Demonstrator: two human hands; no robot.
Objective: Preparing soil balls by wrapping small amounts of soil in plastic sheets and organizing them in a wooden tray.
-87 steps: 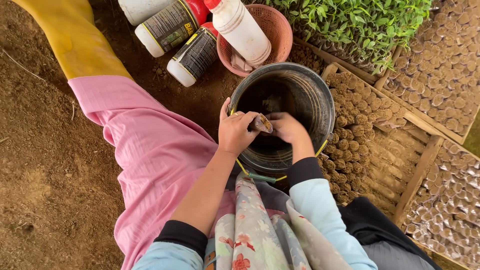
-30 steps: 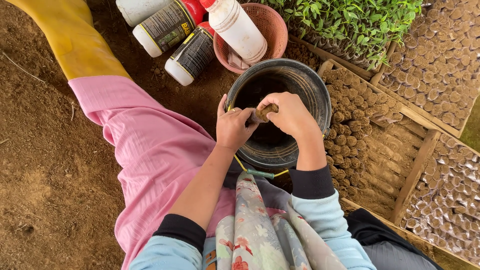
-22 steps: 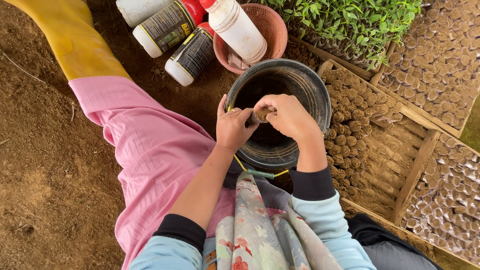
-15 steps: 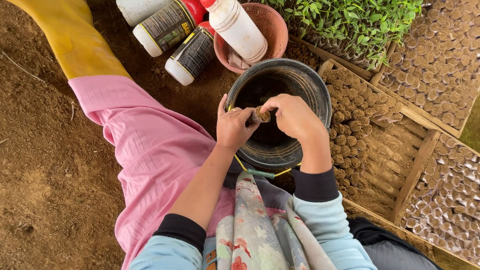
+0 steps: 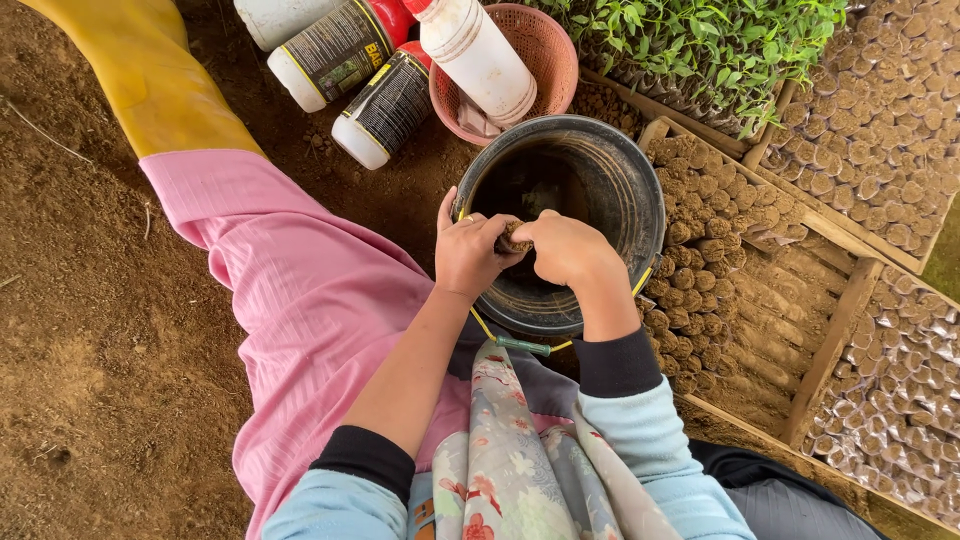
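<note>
- You are wearing a light blue top whose sleeves are ending in black cuffs; the cuff above your left hand is sitting pushed up high on the forearm, while the one above your right hand is reaching nearer the wrist.
- You are wearing pink trousers, and a yellow rubber boot is covering the lower leg.
- A floral cloth in pale grey with red and pink blossoms is hanging down your front.
- A dark garment is showing at your right side.
</note>
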